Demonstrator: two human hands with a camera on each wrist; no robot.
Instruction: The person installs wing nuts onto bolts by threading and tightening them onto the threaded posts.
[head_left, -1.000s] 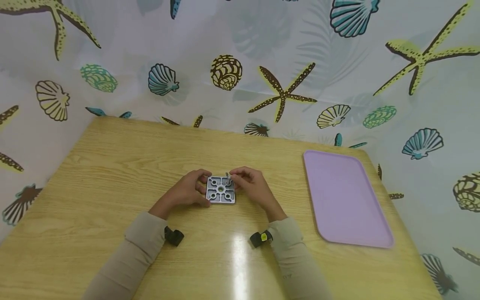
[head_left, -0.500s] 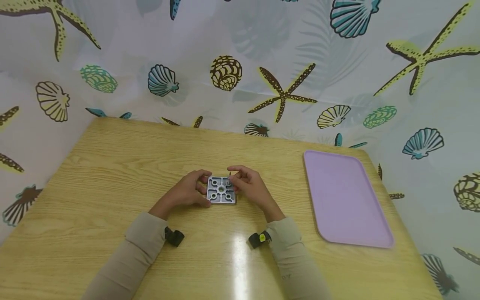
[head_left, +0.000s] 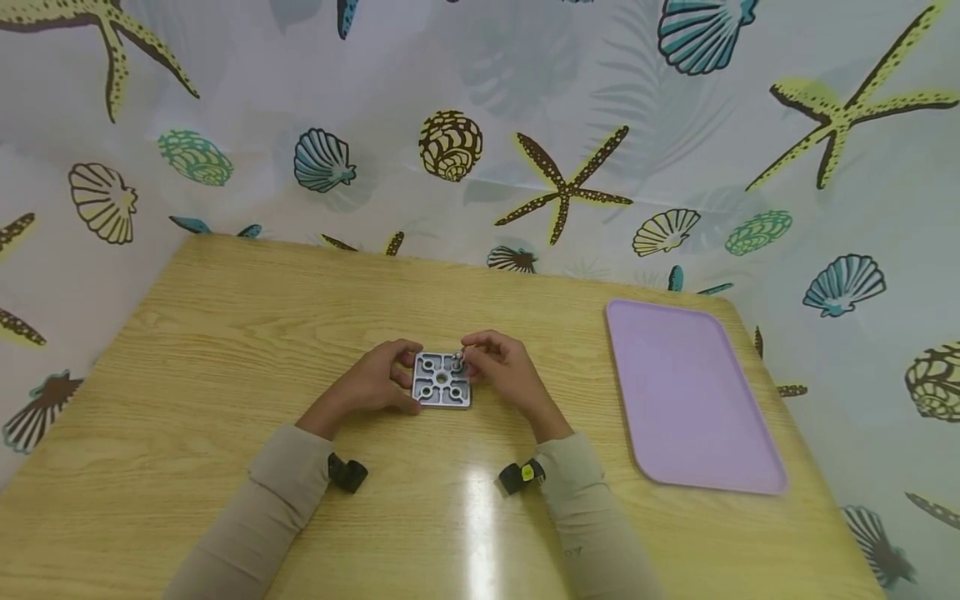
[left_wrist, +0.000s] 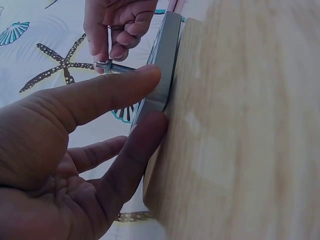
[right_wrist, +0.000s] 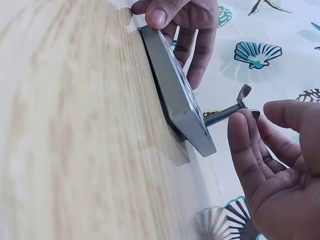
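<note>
A square grey metal plate (head_left: 442, 393) with round holes and ribs lies on the wooden table. My left hand (head_left: 375, 377) grips it by its left side, with fingers at the far corner and thumb at the near edge. A wing bolt (right_wrist: 222, 115) stands in the plate's far right hole, much of its thread showing above the face. My right hand (head_left: 508, 375) holds the bolt's winged head with curled fingertips. In the left wrist view, those fingertips meet the head of the wing bolt (left_wrist: 116, 68) beyond my left thumb.
A pink-purple tray (head_left: 693, 396) lies on the right of the wooden table (head_left: 262, 317). A shell-and-starfish patterned cloth (head_left: 375, 83) rises behind the table and along both sides. Black camera mounts are on both wrists.
My right fingertips closed in over the bolt head half a second ago, and have since shifted back slightly right, showing the bolt again. The left hand and plate stay put.
</note>
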